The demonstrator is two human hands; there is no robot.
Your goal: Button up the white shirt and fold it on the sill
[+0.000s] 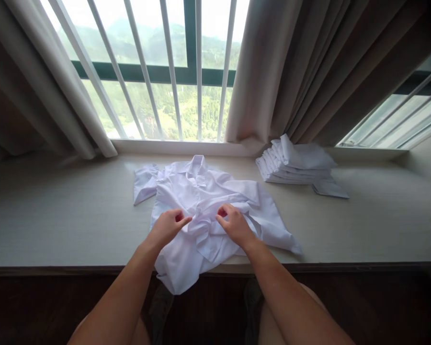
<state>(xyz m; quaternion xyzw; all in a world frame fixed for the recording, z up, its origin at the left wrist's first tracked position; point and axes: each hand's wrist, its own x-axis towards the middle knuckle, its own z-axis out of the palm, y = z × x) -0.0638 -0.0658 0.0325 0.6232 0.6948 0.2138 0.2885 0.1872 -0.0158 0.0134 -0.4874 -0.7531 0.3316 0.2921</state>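
Observation:
A white shirt (pixel 201 191) lies crumpled on the pale window ledge (pixel 57 215), collar toward the window and lower hem hanging over the front edge. My left hand (pixel 167 227) pinches a fold of the fabric near the shirt's middle. My right hand (pixel 233 223) grips bunched fabric just beside it, a hand's width to the right. Both hands rest on the shirt, fingers curled into the cloth.
A stack of folded white garments (pixel 296 165) sits at the back right of the ledge, against the beige curtain (pixel 273 72). A barred window (pixel 165 72) runs behind. The ledge's dark front edge (pixel 345 266) is close to my knees.

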